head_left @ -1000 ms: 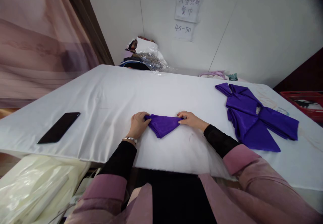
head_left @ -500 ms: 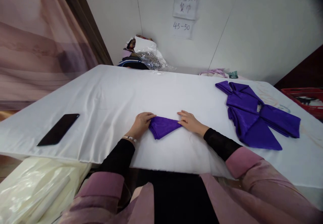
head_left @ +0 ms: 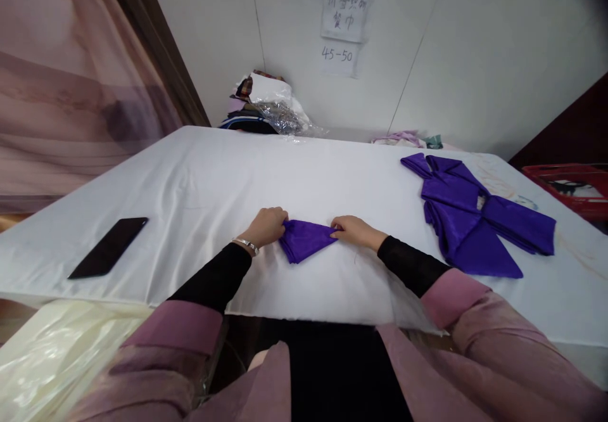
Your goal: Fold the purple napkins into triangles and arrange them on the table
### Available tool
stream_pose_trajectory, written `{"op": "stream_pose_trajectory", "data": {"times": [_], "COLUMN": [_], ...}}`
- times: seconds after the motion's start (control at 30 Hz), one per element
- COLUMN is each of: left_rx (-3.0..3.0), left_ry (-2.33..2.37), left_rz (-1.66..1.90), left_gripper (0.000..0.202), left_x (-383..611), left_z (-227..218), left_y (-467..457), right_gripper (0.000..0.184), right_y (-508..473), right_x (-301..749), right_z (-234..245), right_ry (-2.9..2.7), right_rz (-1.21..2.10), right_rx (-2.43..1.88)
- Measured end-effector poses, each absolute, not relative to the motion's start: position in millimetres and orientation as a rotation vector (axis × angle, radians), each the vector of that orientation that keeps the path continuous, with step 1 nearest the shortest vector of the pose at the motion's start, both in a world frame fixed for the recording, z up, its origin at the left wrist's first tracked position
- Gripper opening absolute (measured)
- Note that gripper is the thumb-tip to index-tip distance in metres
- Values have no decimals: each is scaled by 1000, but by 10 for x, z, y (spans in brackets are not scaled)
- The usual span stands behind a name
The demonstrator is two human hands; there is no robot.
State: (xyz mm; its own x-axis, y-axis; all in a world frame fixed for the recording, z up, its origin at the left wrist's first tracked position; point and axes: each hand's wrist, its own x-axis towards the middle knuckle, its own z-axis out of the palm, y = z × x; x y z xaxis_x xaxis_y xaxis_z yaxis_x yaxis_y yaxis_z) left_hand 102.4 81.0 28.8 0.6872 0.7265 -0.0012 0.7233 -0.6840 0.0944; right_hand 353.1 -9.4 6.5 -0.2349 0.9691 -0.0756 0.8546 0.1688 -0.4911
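Note:
A folded purple cloth napkin (head_left: 306,240) lies on the white tablecloth in front of me, layered into a wedge that narrows to a point on the right. My left hand (head_left: 268,225) is closed on its upper left corner, fingers curled over the edge. At the narrow right tip, my right hand (head_left: 352,229) pinches the fabric between thumb and fingers. The napkin's two ends are partly hidden under my fingertips. Several more folded purple napkins (head_left: 453,191) lie overlapping on the right side of the table.
A dark flat phone-like slab (head_left: 110,248) rests on the white tablecloth (head_left: 228,168) at the left. Behind the table sit piled fabrics with plastic wrap (head_left: 270,102). A red crate (head_left: 570,187) stands at the far right; plastic-covered material (head_left: 61,352) lies below left.
Both hands have tightened their hold on the napkin's ends; the right fingers, partly extended before, are now curled into a pinch. The view has shifted slightly.

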Motion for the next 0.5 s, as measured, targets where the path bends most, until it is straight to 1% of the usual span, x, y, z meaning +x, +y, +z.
{"op": "stream_pose_trajectory", "data": {"times": [0.07, 0.1, 0.2, 0.3, 0.4, 0.5], "left_rx": [2832, 2856, 2947, 3053, 3159, 3148], "left_ry": [1206, 1213, 1236, 1175, 924, 707], "left_rz": [105, 173, 507, 729, 644, 458], "left_gripper": [25, 24, 23, 24, 21, 25], "left_x": [1015, 1002, 948, 901, 888, 899], "left_z": [392, 456, 643, 669, 449, 160], "left_y": [807, 799, 737, 609, 431, 263], "right_gripper": [8, 8, 8, 17, 25, 28], "right_y": [-61, -49, -59, -159, -346, -560], "right_x": [3527, 3536, 3606, 3694, 3731, 3721], "right_z": [129, 178, 381, 518, 407, 133], "right_ry": [-2191, -2201, -2195, -2167, -2273, -2449], "right_rz": [717, 678, 311, -18, -91, 3], "right_rx": [-1777, -1755, -1616, -1503, -1462, -1396]}}
